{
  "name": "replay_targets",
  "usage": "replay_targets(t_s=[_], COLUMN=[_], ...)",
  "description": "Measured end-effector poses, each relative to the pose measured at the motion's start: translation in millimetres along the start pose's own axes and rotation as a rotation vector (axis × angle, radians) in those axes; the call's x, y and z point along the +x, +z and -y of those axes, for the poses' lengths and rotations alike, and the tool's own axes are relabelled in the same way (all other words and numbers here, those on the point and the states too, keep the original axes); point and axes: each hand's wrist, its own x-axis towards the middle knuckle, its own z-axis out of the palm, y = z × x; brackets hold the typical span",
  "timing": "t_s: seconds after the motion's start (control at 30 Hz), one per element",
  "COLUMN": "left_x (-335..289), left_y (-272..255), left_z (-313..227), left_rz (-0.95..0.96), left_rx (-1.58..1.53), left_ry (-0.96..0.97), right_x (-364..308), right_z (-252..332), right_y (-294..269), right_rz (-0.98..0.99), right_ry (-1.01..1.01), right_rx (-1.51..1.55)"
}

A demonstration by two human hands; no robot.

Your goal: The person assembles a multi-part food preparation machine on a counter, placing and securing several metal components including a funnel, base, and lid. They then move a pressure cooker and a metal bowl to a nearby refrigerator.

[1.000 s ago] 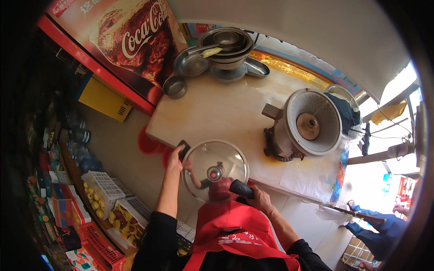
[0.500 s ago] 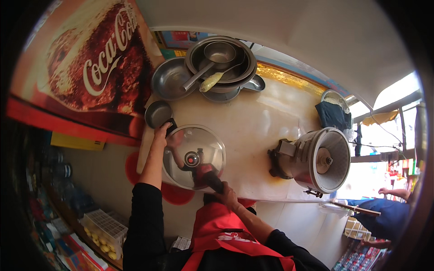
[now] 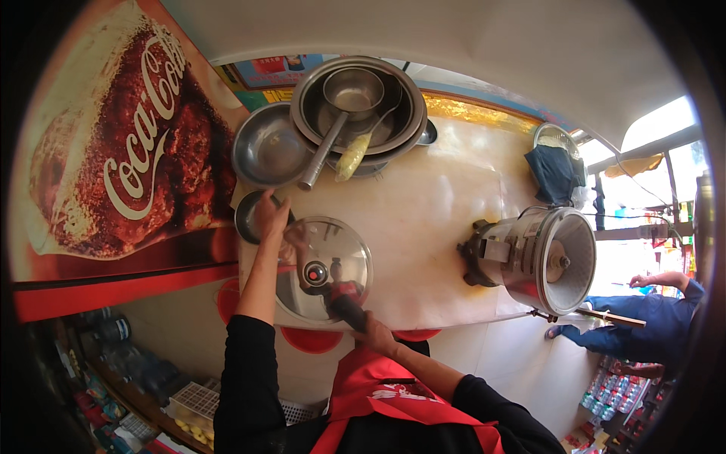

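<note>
My left hand (image 3: 269,217) is at the small dark saucepan (image 3: 246,218) by the table's left edge. Its fingers are closed around the black handle area, partly hidden. My right hand (image 3: 376,334) grips a thick black handle (image 3: 349,311) at the front edge of the table. That handle runs to a pan covered by a shiny round lid (image 3: 348,250) with a dark knob (image 3: 314,274). The pan beneath the lid is hidden. Both forearms reach in from below, on either side of a red apron (image 3: 378,378).
Nested steel bowls (image 3: 302,98) hold a ladle (image 3: 352,89) and a utensil with a yellowish wrapped handle (image 3: 352,156). A wide steel pan (image 3: 268,144) sits beside them. A metal drum-shaped machine (image 3: 529,257) stands at right. Another person (image 3: 658,318) is beyond it.
The view has shifted, so the bowls and the picture panel sit differently. My left hand has moved slightly up and over the small saucepan. My right hand keeps its hold on the black handle.
</note>
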Motion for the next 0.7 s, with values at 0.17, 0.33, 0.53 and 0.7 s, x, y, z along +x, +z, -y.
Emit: replay_targets(t_s=[0.17,0.33,0.53,0.7], left_x=[58,91,96,74], left_y=[17,17,40,40], left_z=[-111,-173,-189,-180], left_rz=[0.214,0.384,0.363,0.238], left_rx=[-0.777,-0.542,-0.583,-0.657], left_ry=[-0.058,-0.301,-0.354,-0.38], right_x=[1,3,1,-35], right_z=[-1,-6,-45,-81], right_y=[-5,-23,-49,-68], right_rz=[0.073,0.096,-0.059,-0.214], right_ry=[0.004,-0.023,-0.182,0.012], right_rx=[0.003,0.058,0.015,0.112])
